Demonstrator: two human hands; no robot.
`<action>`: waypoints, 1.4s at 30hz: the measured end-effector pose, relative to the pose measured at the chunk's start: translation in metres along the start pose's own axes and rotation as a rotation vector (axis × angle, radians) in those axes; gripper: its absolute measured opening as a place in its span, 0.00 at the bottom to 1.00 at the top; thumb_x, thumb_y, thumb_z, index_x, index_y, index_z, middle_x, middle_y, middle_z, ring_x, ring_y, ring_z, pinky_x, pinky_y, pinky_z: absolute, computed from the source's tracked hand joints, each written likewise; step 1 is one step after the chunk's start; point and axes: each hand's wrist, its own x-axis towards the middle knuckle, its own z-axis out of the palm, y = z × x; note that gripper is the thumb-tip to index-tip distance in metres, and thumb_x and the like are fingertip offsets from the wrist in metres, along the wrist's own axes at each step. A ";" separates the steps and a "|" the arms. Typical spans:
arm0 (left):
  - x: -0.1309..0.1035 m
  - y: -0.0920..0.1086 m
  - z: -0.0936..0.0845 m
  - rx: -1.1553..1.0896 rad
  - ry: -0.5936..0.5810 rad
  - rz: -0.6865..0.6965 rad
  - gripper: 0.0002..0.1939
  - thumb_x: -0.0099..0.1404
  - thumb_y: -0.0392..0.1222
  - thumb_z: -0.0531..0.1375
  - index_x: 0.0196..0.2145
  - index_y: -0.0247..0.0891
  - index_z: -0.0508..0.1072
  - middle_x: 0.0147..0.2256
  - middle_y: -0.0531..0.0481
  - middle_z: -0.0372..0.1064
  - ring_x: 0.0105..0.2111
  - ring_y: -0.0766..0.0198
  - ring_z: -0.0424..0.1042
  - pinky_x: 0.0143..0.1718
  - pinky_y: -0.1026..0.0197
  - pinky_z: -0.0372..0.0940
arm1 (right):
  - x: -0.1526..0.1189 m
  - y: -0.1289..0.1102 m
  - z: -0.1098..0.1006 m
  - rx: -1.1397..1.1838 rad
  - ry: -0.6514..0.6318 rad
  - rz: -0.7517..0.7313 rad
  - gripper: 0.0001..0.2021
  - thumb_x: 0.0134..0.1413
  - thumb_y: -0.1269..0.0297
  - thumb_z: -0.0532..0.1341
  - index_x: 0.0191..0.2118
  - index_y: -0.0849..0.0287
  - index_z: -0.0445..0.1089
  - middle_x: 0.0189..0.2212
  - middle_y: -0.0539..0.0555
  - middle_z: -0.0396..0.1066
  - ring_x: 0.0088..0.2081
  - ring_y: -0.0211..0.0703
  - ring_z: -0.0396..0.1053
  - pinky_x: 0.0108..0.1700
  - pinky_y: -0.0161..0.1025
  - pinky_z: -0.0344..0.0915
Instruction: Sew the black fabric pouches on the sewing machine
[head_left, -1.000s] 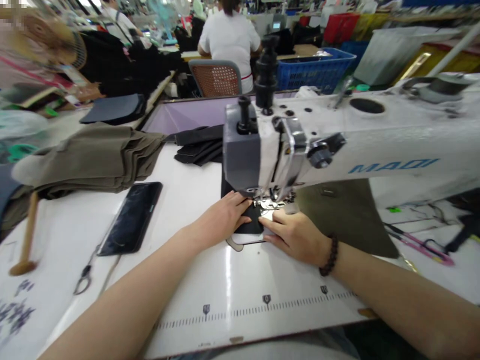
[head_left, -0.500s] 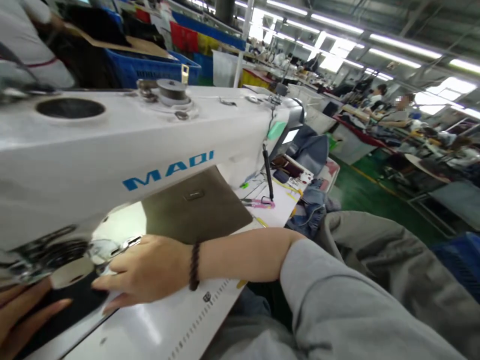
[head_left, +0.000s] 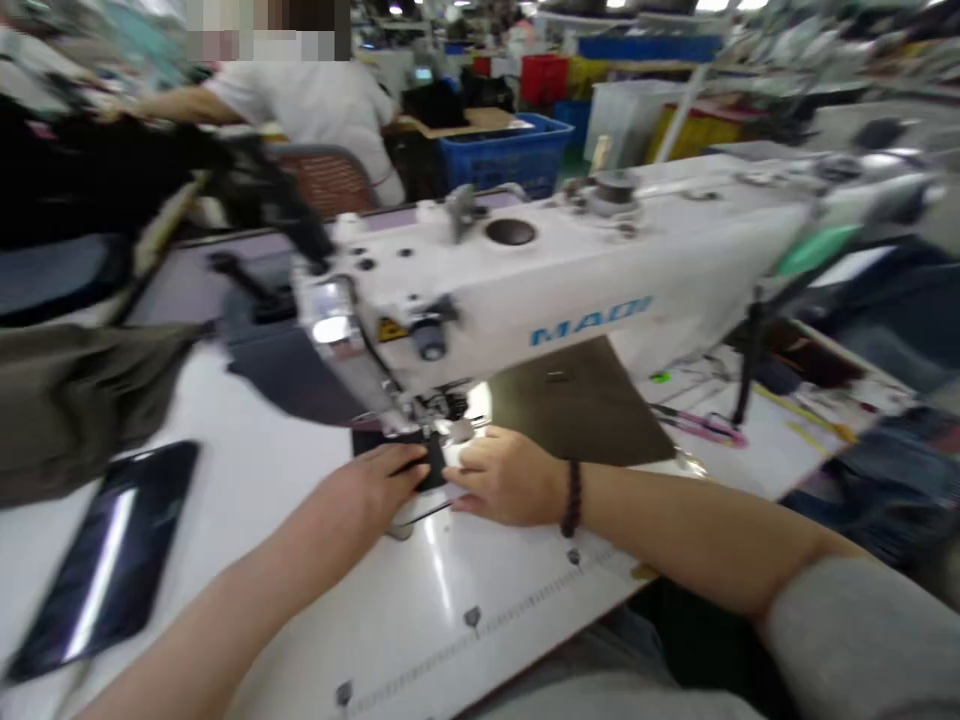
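At the needle area of a white sewing machine point(head_left: 585, 270), a small piece of black fabric point(head_left: 433, 474) lies under the presser foot. My left hand point(head_left: 382, 482) rests on this fabric from the left, its fingers stretched out flat. From the right, my right hand point(head_left: 514, 478), with a dark beaded bracelet point(head_left: 573, 498) on the wrist, touches the fabric's right edge beside the needle plate. Its fingers are stretched out and slightly apart. Motion blur hides the exact contact. Behind my right hand, a brown-olive panel point(head_left: 592, 405) sits under the machine arm.
A black phone point(head_left: 109, 555) lies at the left, near olive cloth point(head_left: 82, 400). Dark grey fabric point(head_left: 289, 365) lies behind the machine head. Pink-handled scissors point(head_left: 709, 426) are at the right. A person in white point(head_left: 315, 110) sits beyond, beside a blue crate point(head_left: 510, 155).
The view has swung left and tilted, bringing the machine head, phone and left arm into sight. Both hands stay at the black fabric by the needle.
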 end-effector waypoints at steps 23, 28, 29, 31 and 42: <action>-0.003 0.012 0.001 0.040 -0.039 -0.032 0.10 0.64 0.36 0.52 0.38 0.29 0.71 0.40 0.44 0.68 0.41 0.62 0.67 0.44 0.61 0.65 | 0.001 0.000 0.001 0.092 0.051 -0.008 0.16 0.59 0.60 0.48 0.41 0.65 0.69 0.24 0.53 0.65 0.27 0.38 0.60 0.31 0.37 0.57; -0.001 0.011 0.009 0.128 -0.004 0.034 0.11 0.64 0.34 0.50 0.30 0.30 0.71 0.35 0.43 0.68 0.37 0.62 0.67 0.40 0.61 0.66 | -0.001 0.000 -0.003 0.137 0.091 -0.029 0.16 0.59 0.61 0.48 0.38 0.64 0.70 0.23 0.53 0.64 0.26 0.37 0.60 0.30 0.37 0.56; 0.000 0.011 0.009 0.141 -0.009 0.039 0.10 0.63 0.33 0.50 0.30 0.30 0.71 0.34 0.43 0.68 0.36 0.62 0.67 0.39 0.61 0.66 | -0.001 0.001 -0.004 0.148 0.104 -0.037 0.16 0.59 0.62 0.48 0.36 0.64 0.70 0.22 0.52 0.63 0.26 0.37 0.59 0.29 0.36 0.55; 0.000 0.012 0.009 0.147 -0.014 0.017 0.10 0.63 0.32 0.50 0.30 0.30 0.70 0.33 0.44 0.67 0.36 0.62 0.67 0.38 0.61 0.66 | -0.002 0.001 -0.005 0.157 0.124 -0.044 0.16 0.59 0.62 0.48 0.34 0.63 0.71 0.21 0.51 0.63 0.25 0.36 0.58 0.29 0.36 0.54; 0.002 0.010 0.008 0.143 -0.001 0.010 0.10 0.61 0.31 0.50 0.28 0.30 0.71 0.33 0.45 0.68 0.33 0.62 0.67 0.35 0.62 0.66 | -0.001 0.001 -0.004 0.120 0.146 -0.038 0.15 0.59 0.61 0.49 0.35 0.63 0.70 0.21 0.51 0.63 0.25 0.36 0.59 0.29 0.36 0.54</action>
